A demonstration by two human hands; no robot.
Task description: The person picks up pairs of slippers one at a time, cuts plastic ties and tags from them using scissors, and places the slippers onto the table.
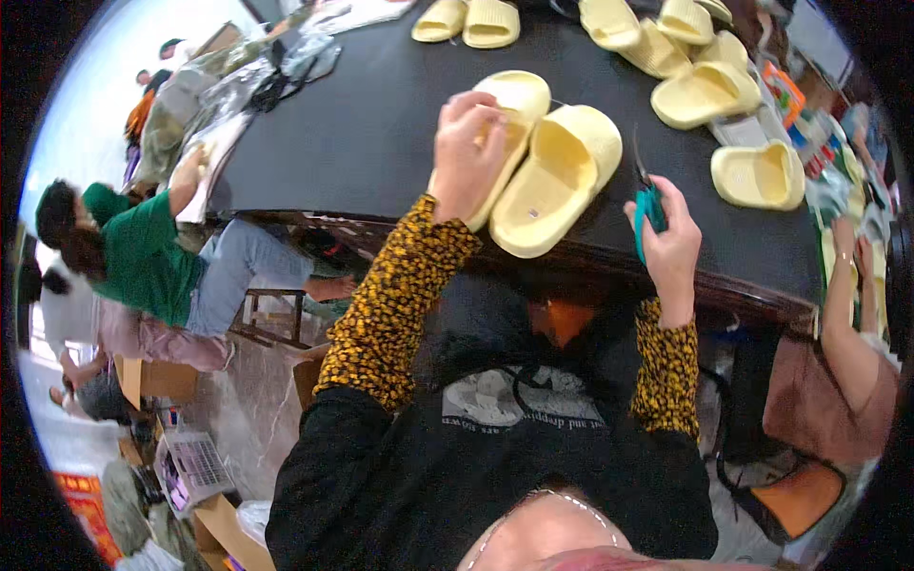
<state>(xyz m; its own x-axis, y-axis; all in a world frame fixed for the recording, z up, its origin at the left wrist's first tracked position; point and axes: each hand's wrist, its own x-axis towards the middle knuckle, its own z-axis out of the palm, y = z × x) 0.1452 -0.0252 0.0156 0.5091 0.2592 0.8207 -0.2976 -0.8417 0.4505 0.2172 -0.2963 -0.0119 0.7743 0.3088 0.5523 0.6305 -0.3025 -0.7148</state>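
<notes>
A pair of pale yellow slippers lies at the near edge of the dark table, soles down and toes away from me. My left hand (466,157) is closed on the strap of the left slipper (520,89) and covers part of it. Touching it is the right slipper (547,195), its opening toward me and its heel by the edge. A thin dark strand shows between their toes. Just right of the pair, my right hand (676,233) grips scissors (648,211) by their teal handles. Their dark blades point away from me, apart from the slippers.
More yellow slippers (705,93) sit at the far right, a single one (759,176) nearer. Another pair (466,23) stands at the far edge of the table (352,133). Clear plastic bags (309,57) lie far left. People work at both sides.
</notes>
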